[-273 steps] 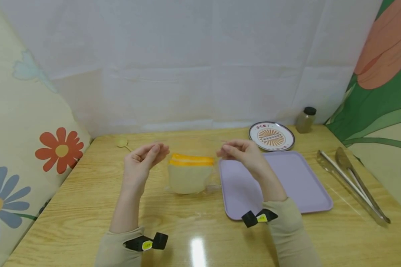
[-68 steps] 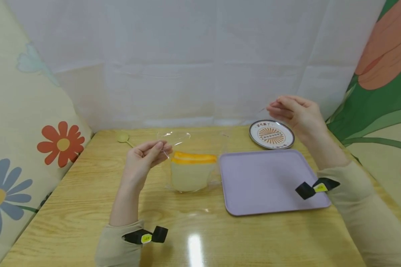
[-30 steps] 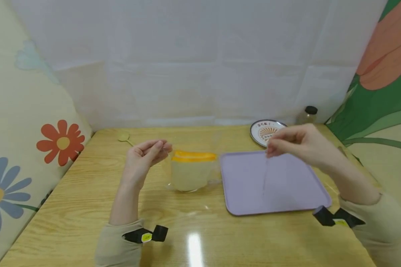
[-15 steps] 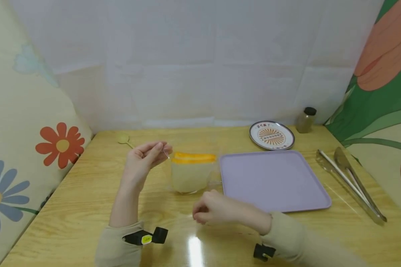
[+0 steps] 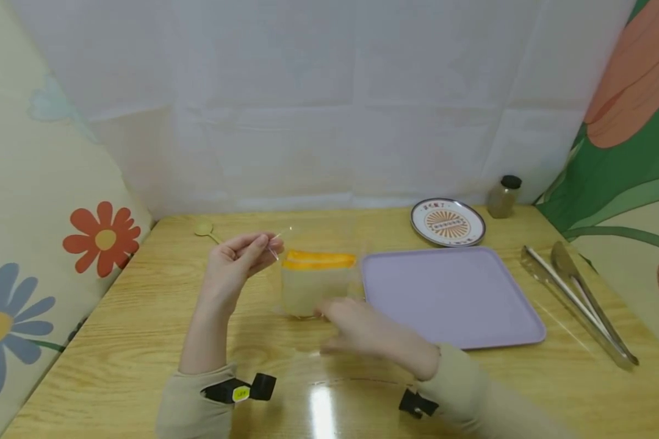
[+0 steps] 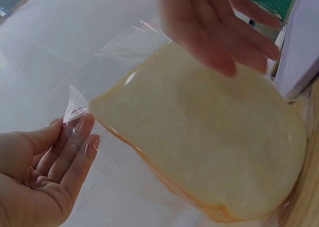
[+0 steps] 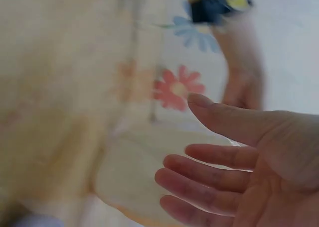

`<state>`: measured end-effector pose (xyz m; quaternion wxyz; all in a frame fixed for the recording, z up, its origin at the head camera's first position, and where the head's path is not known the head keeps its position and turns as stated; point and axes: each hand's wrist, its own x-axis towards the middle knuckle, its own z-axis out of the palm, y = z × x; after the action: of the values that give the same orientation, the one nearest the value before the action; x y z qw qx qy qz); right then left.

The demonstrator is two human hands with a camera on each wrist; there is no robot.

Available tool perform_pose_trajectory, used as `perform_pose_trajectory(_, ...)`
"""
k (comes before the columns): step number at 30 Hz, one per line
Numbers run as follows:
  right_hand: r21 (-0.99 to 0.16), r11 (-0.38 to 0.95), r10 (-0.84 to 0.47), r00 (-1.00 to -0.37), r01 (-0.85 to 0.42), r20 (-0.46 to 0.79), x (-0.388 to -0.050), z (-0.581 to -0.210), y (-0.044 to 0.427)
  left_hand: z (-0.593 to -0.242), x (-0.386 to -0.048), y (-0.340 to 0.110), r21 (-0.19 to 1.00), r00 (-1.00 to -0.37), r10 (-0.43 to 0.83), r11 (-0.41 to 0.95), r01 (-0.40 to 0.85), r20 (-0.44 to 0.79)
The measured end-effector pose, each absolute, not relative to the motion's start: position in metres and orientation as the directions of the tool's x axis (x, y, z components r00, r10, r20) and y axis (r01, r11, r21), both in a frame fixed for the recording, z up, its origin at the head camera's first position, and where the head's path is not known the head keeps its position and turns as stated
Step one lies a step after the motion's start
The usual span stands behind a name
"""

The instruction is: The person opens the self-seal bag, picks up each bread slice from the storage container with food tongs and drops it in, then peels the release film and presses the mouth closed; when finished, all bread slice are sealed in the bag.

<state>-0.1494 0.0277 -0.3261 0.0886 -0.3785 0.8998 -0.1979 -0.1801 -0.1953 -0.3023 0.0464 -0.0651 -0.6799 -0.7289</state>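
Note:
Sliced bread (image 5: 310, 286) with orange-coloured crust stands on the table inside clear plastic film (image 6: 76, 105). My left hand (image 5: 238, 262), at the upper left of the bread, pinches the film between thumb and fingers; the left wrist view shows this grip closely. My right hand (image 5: 370, 332) is in front of the bread's lower right side, palm towards it. In the right wrist view its fingers (image 7: 204, 189) are extended and apart, with nothing held. Whether the right fingertips touch the film cannot be told; that view is blurred.
A lilac tray (image 5: 450, 299) lies to the right of the bread. Behind it are a patterned plate (image 5: 447, 223) and a black-capped jar (image 5: 503, 198). Metal tongs (image 5: 579, 305) lie far right, and a yellowish spoon (image 5: 204, 230) at the back left.
Earlier both hands were level at the bread's top. My right hand rose to the right, came down over the tray, then moved to the bread's front. My left hand has stayed in place.

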Motion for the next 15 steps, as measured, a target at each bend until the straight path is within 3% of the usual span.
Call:
perform_pose_trajectory(5, -0.647, 0.515, -0.676, -0.731, -0.562, 0.096, -0.163, -0.293, 0.065, -0.302, -0.181, -0.194, 0.985, -0.987, 0.024, -0.070, 0.159, 0.161)
perform_pose_trajectory(9, -0.807, 0.438, -0.477, -0.863, -0.396, 0.165, -0.177, -0.278, 0.096, -0.303, -0.182, -0.194, 0.978, -0.982, 0.041, -0.111, 0.178, 0.184)
perform_pose_trajectory(12, -0.845, 0.391, -0.307, -0.917, -0.364, 0.254, -0.193, -0.283, 0.107, -0.304, -0.182, -0.194, 0.970, -0.977, 0.052, -0.139, 0.198, 0.207)
perform_pose_trajectory(15, -0.874, 0.326, -0.276, -0.920, -0.361, 0.277, -0.208, -0.296, 0.109, -0.305, -0.181, -0.195, 0.968, -0.976, 0.049, -0.145, 0.204, 0.213)
